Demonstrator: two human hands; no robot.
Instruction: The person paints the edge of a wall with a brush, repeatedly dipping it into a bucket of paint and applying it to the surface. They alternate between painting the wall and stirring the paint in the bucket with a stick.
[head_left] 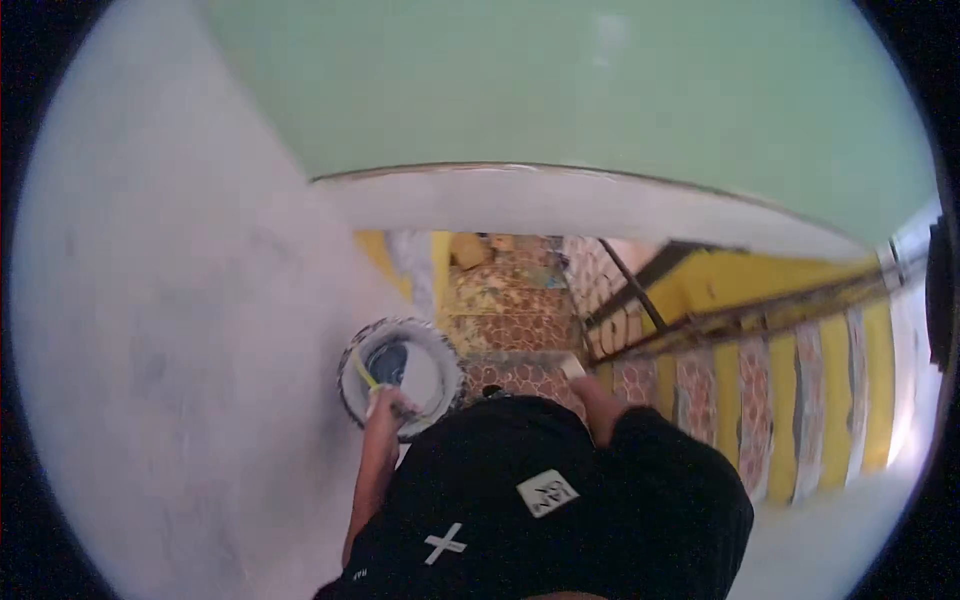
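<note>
Head camera looks steeply down past the person's own black shirt [560, 500], which fills the frame from 5 to 7 o'clock.

Left hand [388, 405]: at about 7 o'clock from frame centre, fingers closed around a thin yellow-green handle [364, 372] that slants up toward 11 o'clock into a paint bucket [372, 338]. The tool's working end is hidden inside the bucket, so its type cannot be told; probably a brush. The hand sits at the bucket's lower rim, touching or just over it.

Paint bucket: round, rim spattered white, holding white paint with a dark bluish patch at its upper left. It lies just left of frame centre, hard against the grey-white wall [170, 300] that runs along 8 to 11 o'clock.

Right hand [590, 390]: just right of centre, at 3 o'clock from the bucket and apart from it. Fingers appear wrapped around a small pale block-like object [572, 367]; blur prevents naming it.

Below the hands: patterned red-brown tiled stairs [515, 310] descending toward 12 o'clock. At 3 o'clock, a yellow-painted railing [740, 300] with dark metal bars. Overhead, 12 to 2 o'clock, a pale green ceiling [560, 90] edged by a white band [560, 205].
</note>
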